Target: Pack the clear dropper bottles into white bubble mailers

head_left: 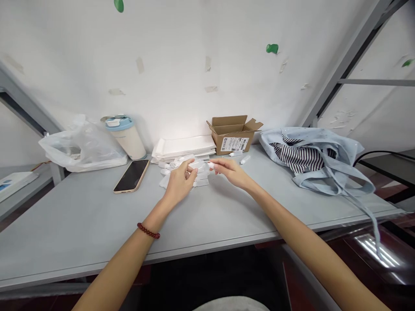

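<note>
Over the middle of the grey table, my left hand (179,179) is closed around the body of a small clear plastic bottle (199,165). My right hand (232,172) pinches the white cap (211,165) at the bottle's right end. The bottle lies roughly sideways between both hands. Below and behind it is a pile of similar clear bottles (201,180) with white caps, partly hidden by my left hand. Two more small bottles rest apart to the right, one against the cardboard box and a loose bottle (245,160) nearer my right wrist.
A phone (132,176), a cream tumbler (129,137) and a white plastic bag (87,147) are on the left. Behind the pile lie stacked white sheets (184,147) and an open cardboard box (231,136). On the right is a light blue cloth bag (345,151) with striped fabric.
</note>
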Demonstrator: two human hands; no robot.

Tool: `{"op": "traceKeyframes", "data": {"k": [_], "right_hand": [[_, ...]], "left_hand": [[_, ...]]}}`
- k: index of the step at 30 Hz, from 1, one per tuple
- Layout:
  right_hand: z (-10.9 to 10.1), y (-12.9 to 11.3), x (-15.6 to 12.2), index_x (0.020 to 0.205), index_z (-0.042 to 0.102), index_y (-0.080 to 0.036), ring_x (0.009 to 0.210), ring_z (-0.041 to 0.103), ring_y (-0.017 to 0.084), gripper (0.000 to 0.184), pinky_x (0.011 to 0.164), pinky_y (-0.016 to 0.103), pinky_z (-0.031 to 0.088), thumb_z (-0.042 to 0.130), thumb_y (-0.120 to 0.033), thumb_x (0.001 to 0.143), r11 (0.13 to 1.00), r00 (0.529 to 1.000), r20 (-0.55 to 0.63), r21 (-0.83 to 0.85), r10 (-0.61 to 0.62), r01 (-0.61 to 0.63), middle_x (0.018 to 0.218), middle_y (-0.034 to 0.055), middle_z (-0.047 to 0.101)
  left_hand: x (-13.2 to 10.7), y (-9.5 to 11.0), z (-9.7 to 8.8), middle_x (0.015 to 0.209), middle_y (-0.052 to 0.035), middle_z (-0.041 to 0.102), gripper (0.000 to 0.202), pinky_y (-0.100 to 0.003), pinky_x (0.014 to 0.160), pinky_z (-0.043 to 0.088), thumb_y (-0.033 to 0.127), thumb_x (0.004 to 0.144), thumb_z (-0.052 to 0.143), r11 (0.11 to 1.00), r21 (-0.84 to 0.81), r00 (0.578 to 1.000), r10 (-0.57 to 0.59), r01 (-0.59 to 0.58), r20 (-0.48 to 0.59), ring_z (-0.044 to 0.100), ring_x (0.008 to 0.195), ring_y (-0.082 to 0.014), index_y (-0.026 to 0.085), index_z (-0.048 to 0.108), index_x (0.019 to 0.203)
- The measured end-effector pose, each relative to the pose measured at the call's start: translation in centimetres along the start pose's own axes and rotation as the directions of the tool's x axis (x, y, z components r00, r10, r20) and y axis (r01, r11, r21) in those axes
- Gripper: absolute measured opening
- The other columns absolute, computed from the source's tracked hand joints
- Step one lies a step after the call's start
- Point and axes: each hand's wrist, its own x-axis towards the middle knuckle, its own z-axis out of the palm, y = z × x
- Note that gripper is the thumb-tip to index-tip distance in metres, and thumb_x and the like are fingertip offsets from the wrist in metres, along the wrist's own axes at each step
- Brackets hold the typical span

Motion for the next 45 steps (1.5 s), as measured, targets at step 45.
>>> {"op": "traceKeyframes", "data": {"k": [45], "right_hand": [[-0.3, -1.2, -0.2, 0.1, 0.063, -0.014, 0.073, 0.064, 0.012, 0.02, 0.065, 0.029, 0.054, 0.059, -0.033, 0.094, 0.942, 0.969, 0.13, 0.235, 0.212, -0.238, 0.091, 0.0011, 0.065]], "left_hand": [[0.1, 0.7, -0.5, 0.083, -0.0008, 0.064, 0.023, -0.026, 0.058, 0.053, 0.035, 0.096, 0.055, 0.938, -0.275, 0.926, -0.103, 0.212, 0.362, 0.061, 0.063, -0.0108, 0.013, 0.062, 0.097]]}}
